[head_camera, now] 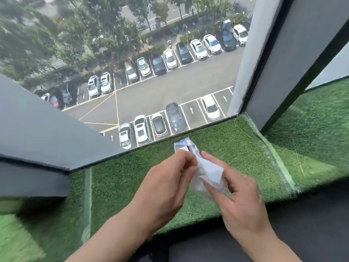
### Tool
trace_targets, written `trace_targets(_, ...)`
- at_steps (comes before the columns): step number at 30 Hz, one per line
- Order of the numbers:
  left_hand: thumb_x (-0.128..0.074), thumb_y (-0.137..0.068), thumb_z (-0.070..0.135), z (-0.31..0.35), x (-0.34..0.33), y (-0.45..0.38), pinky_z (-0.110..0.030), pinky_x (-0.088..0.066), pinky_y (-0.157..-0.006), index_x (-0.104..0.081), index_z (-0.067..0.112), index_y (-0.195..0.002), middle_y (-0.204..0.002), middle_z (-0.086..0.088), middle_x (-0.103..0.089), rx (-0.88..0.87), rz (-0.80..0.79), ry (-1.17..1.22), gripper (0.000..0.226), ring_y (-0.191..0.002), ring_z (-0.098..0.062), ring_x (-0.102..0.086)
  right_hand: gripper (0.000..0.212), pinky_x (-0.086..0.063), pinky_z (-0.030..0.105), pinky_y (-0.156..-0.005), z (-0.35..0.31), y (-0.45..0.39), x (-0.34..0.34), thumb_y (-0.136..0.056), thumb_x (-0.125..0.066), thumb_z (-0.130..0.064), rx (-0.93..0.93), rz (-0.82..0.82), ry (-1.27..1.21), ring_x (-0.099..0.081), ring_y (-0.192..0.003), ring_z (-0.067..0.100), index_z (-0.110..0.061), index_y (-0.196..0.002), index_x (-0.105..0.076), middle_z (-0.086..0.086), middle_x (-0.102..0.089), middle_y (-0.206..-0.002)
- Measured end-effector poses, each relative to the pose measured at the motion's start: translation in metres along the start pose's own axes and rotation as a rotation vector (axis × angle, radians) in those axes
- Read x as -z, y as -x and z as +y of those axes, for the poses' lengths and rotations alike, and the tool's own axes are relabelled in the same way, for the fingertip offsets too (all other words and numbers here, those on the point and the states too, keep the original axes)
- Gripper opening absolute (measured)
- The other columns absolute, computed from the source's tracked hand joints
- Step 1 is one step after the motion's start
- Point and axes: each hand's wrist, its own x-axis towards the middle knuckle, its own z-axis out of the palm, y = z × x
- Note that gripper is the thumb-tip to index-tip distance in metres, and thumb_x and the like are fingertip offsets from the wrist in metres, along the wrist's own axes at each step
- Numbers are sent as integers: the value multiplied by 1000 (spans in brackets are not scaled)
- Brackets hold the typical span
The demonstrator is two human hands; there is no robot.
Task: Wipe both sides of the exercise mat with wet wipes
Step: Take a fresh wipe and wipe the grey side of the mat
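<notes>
Both my hands are raised over a ledge covered in green artificial turf (217, 144). My right hand (243, 203) grips a small blue and white wet wipe packet (186, 146), with a white wipe (211, 172) sticking out of it. The thumb and fingers of my left hand (166, 188) pinch the upper edge of the wipe and packet. The exercise mat cannot be made out for certain; a dark surface (306, 224) lies at the lower right, below the turf's edge.
A large window (151, 72) right behind the ledge looks down on a car park. Dark grey window frames (37, 129) stand at left and right (283, 53). More green turf (317, 121) continues to the right, and some lies lower at the left.
</notes>
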Motion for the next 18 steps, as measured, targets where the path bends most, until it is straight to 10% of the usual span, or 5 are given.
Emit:
trace_targets(7, -65, -98, 23, 153, 47, 88, -35, -53, -78, -69, 23, -104, -90, 3, -70, 176, 204, 337, 7, -84, -20, -67, 22, -53, 18, -65, -139, 62, 63, -64, -91, -25, -112, -176, -373, -70, -72, 8, -28, -84, -82, 4, -78, -82)
trace_targets(11, -64, -95, 32, 206, 65, 139, -16, -45, -69, -64, 25, -91, -82, 12, -65, 274, 327, 389, 9, -73, -5, -61, 23, -59, 25, -66, -200, 98, 80, -61, -89, -27, -152, -255, -383, -73, -72, 12, -28, -83, -80, 7, -79, -82)
trace_targets(15, -62, -98, 34, 235, 82, 193, -28, -54, -78, -62, 16, -98, -95, 5, -70, 278, 383, 404, 18, -89, -17, -69, 24, -63, 44, -74, -246, 143, 76, -85, -77, -24, 21, -294, -144, -78, -84, 19, -44, -98, -83, -6, -82, -91)
trace_targets(18, -61, -98, 26, 247, 89, 240, -35, -52, -72, -56, 16, -97, -92, 5, -72, 260, 482, 571, 12, -82, -12, -67, 51, -62, 26, -74, -267, 184, 54, -95, -70, -10, 152, -307, -78, -77, -85, 5, -60, -105, -76, -21, -80, -94)
